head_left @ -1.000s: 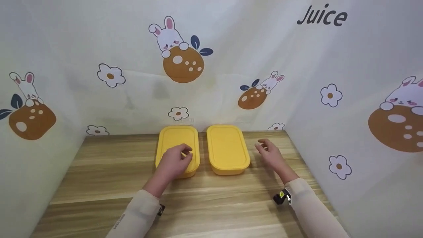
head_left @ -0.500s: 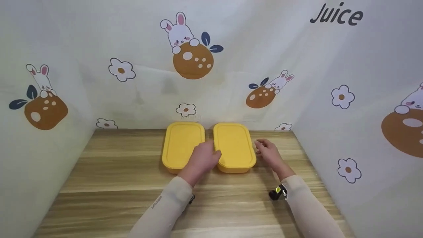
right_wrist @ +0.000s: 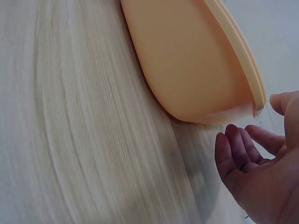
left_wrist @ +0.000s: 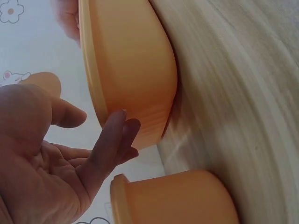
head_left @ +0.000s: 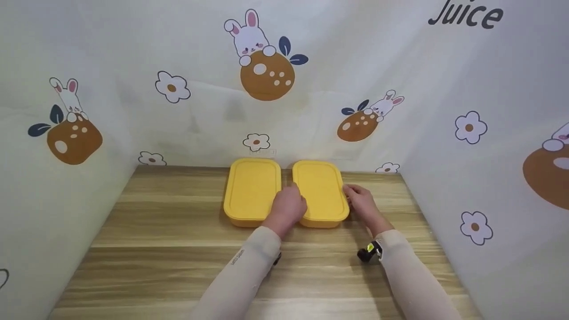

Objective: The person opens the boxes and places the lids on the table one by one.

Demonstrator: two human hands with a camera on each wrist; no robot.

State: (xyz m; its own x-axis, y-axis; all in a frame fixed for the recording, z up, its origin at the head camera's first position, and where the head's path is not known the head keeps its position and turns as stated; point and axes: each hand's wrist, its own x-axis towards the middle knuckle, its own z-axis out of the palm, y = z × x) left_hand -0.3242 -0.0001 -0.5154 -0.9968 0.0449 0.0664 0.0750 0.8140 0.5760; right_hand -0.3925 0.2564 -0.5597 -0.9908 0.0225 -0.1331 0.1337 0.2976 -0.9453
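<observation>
Two yellow lidded food boxes stand side by side on the wood-grain table: the left box (head_left: 251, 189) and the right box (head_left: 320, 189). My left hand (head_left: 288, 206) is in the gap between them, at the near left side of the right box. In the left wrist view its thumb and fingers spread around the level of that box's lid rim (left_wrist: 93, 88). At the opposite side, my right hand (head_left: 363, 204) has its fingertips right at the lid edge. The right wrist view has these fingers (right_wrist: 237, 144) loosely bent beside the box's corner. Both lids are on.
A pale fabric wall (head_left: 204, 120) printed with rabbits, oranges and flowers rises just behind the boxes. Further fabric walls border the table (head_left: 169, 240) at left and right. Each sleeve carries a black wrist camera (head_left: 366, 253).
My left hand has moved right, from over the left box into the gap beside the right box. My right hand has come closer to the right box's edge. The head view has shifted slightly.
</observation>
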